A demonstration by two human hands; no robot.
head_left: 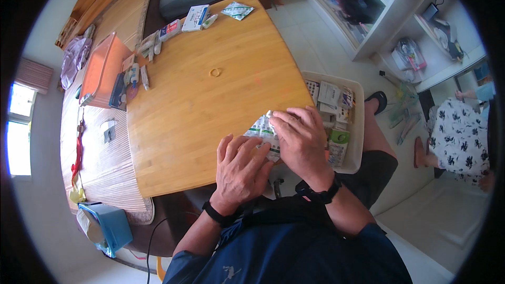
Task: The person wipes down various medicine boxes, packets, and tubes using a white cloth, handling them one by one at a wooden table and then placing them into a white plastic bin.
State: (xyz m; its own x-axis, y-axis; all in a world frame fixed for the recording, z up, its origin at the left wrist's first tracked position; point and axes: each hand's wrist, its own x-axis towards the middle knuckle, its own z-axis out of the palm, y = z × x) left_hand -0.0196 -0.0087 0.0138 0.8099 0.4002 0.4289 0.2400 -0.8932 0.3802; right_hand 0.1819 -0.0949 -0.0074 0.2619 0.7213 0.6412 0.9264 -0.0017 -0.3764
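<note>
One orange bin point(103, 71) stands well left of your hands; one yellow ring point(215, 72) lies ahead. Your left hand point(241, 171) covers one green-and-white packet point(260, 129), its grip unclear; the crumpled tip points away, long axis hidden. Your right hand point(301, 142) pinches that tip, one white tub point(360, 121) just beside.

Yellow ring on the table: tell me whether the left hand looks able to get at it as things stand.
Probably yes: only tabletop shows between the left hand and the yellow ring, though that hand is on the green-and-white packet and would likely have to leave it.
</note>
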